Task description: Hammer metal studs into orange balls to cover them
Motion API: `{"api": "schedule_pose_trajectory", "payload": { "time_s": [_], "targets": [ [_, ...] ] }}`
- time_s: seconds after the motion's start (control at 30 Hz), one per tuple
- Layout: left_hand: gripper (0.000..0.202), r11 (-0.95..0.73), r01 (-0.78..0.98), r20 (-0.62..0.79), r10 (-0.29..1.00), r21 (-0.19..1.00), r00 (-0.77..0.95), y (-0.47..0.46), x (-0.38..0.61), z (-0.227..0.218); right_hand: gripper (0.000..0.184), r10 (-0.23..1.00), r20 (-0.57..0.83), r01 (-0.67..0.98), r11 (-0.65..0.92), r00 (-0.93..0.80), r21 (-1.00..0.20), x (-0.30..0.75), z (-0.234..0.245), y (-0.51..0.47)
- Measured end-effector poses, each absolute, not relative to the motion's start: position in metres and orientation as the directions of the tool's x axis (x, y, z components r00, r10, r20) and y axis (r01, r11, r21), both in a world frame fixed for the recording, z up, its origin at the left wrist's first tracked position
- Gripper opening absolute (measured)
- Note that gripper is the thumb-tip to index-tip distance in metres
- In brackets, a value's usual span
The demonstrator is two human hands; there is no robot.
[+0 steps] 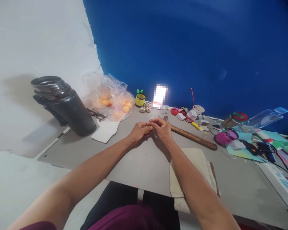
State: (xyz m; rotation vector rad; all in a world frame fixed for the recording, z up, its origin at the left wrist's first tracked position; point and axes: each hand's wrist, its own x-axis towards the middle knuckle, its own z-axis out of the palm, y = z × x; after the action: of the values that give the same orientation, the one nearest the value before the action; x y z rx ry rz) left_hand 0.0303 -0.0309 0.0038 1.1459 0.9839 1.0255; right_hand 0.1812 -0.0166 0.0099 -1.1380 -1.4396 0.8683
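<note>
Grip: both hands meet over the table, fingertips pinched together on one small piece (150, 125) that I can barely make out; it looks pale and metallic, though I can't tell what it is
Left hand (139, 131): curled, thumb and fingers closed on the near side of the small piece, wrist low over the table
Right hand (162, 128): fingers bent and closed on the same small piece from the other side, touching the left hand's fingertips
Small piece, place: between the two hands, just above the grey table (144, 163), near its middle
Wooden stick (194, 138): lies flat on the table just beside the right hand, running away to the right
Cloth (194, 166): cream, folded, under my right forearm at the table's near edge
Dark flask (64, 105): tilted, at the left, well apart from the hands
Plastic bag (110, 97): clear, holding orange round things, behind the hands toward the wall
Yellow cup (140, 99): beside the bag, with small round beads (145, 108) in front of it
White paper (105, 130): flat between flask and left hand
Right side: clear bottle (264, 118) lying down among coloured papers and cables
</note>
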Motion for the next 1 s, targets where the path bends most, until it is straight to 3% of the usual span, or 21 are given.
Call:
{"api": "schedule_pose_trajectory", "payload": {
  "time_s": [0.3,0.67,0.87,1.0],
  "targets": [
    [0.029,0.240,-0.288,-0.151,0.942,0.927,0.299,-0.028,0.031,0.007,0.023,0.953,0.303,0.171,0.300,-0.006,-0.939,0.180,0.007,-0.017],
    [0.027,0.235,-0.326,-0.170,0.962,0.916,0.215,-0.023,0.025,0.009,0.026,0.925,0.361,0.272,0.379,-0.118,-0.884,0.183,0.011,-0.017],
    [0.021,0.246,-0.303,-0.177,0.955,0.921,0.236,-0.023,0.022,0.008,0.025,0.915,0.315,0.227,0.372,-0.251,-0.900,0.189,0.012,-0.014],
    [0.020,0.257,-0.306,-0.185,0.951,0.917,0.246,-0.023,0.020,0.006,0.023,0.928,0.274,0.185,0.323,-0.251,-0.928,0.190,0.015,-0.015]
  ]
}}
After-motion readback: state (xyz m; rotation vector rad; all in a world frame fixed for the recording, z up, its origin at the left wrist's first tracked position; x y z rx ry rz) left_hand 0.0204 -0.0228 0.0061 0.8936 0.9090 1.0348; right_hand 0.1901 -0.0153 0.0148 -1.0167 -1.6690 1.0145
